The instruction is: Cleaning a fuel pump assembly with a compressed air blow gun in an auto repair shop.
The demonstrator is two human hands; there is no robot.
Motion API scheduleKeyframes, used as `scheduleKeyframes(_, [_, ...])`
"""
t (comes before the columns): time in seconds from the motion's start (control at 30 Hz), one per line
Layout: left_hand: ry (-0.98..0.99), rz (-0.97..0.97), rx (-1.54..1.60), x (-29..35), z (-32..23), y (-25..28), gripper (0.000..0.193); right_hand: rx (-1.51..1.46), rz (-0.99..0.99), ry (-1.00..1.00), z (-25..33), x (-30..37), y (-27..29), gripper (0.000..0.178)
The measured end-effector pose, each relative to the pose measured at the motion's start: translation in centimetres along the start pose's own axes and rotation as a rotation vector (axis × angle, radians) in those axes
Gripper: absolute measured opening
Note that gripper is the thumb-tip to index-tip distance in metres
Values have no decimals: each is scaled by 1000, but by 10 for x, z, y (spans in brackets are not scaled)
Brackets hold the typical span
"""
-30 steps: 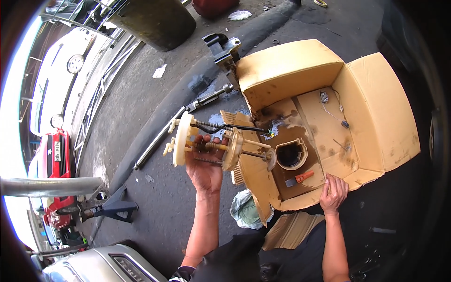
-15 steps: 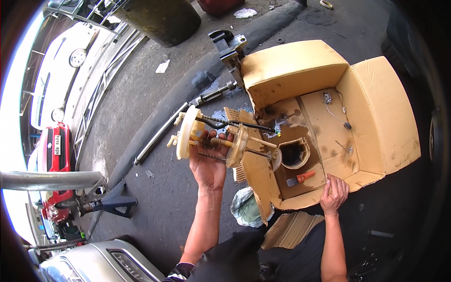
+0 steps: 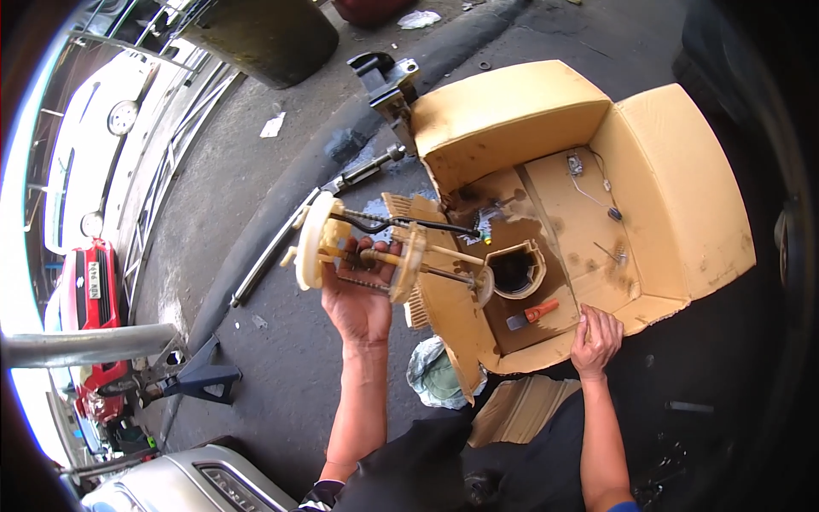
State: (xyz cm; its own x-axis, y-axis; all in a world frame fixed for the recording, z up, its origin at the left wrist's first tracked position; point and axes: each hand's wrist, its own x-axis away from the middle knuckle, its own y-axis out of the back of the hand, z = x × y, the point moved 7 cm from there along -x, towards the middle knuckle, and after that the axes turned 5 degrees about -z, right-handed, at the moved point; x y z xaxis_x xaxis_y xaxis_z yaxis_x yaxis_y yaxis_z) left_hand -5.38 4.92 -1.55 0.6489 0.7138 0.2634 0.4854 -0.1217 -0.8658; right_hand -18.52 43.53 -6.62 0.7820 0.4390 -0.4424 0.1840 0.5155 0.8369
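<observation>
A fuel pump module (image 3: 408,266) lies across the upturned palm of my left hand (image 3: 358,307), whose fingers curl round its middle. Its round cream flange faces left. Springs, a black corrugated hose and rods run right to a plastic bracket, and the right end hangs over the wall of a cardboard box (image 3: 644,317). On the oil-stained box floor stand a cream-rimmed cup with a dark inside (image 3: 539,282) and an orange-handled tool with a flat grey end (image 3: 534,313). My right hand (image 3: 597,343) rests at the box's near edge, fingers curled; what they hold, if anything, is hidden.
A small wired part (image 3: 575,162) lies deeper in the box. Left of it are a metal jack (image 3: 388,94) and a long bar (image 3: 277,246). A crumpled bag with green cloth (image 3: 439,375) and a cardboard piece (image 3: 520,411) lie nearby. A blue stand (image 3: 203,373) is farther left.
The whole view has shifted slightly, so things sit farther left and a little higher. My right hand's fingers are curled more tightly at the box edge. My left hand still holds the fuel pump module.
</observation>
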Motion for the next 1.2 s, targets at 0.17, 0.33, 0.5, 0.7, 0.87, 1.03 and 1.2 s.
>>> scheduleKeyframes(0.17, [71, 8, 149, 0, 0, -3, 51, -20, -9, -3, 0, -3, 1, 20])
scheduleKeyframes(0.33, [95, 26, 189, 0, 4, -4, 50, -5, -2, -2, -2, -2, 0, 20])
scheduleKeyframes(0.5, [112, -6, 203, -1, 5, 1, 51, -4, -10, -4, -1, -2, 1, 20])
scheduleKeyframes(0.7, [144, 83, 269, 0, 5, 1, 53, -11, -10, -3, -1, -2, 1, 21])
scheduleKeyframes(0.87, [110, 44, 198, 0, 4, 4, 54, -23, -11, 2, 0, -1, 0, 21])
scheduleKeyframes(1.03, [57, 45, 87, 4, 6, -3, 53, -12, -2, 0, 1, -1, 0, 22])
scheduleKeyframes(1.2, [57, 50, 34, 5, 12, -3, 56, 3, 0, -9, -2, 0, 2, 21])
